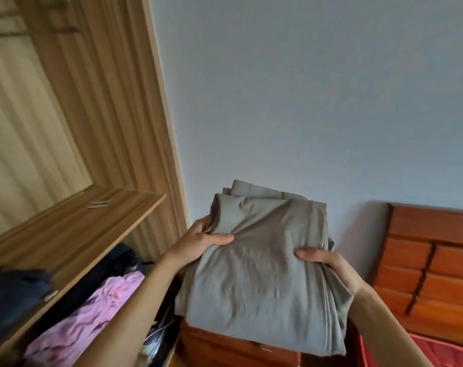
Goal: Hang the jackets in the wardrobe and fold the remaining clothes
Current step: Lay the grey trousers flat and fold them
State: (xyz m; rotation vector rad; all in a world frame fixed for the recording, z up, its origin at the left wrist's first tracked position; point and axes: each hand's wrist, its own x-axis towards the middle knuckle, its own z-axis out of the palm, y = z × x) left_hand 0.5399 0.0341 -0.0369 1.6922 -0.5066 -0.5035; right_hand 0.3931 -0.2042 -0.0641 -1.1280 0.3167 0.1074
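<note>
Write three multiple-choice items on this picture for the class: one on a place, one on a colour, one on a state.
1. Where is the pink garment? A on a chair; B below the wardrobe shelf; C above the shelf.
2. What colour is the folded cloth? A grey; B red; C blue.
3. The hands are: A hanging idle; B both gripping the cloth; C pushing a door.
Answers: B, it shows under the shelf; A, plainly grey; B, left hand and right hand clasp its sides.
</note>
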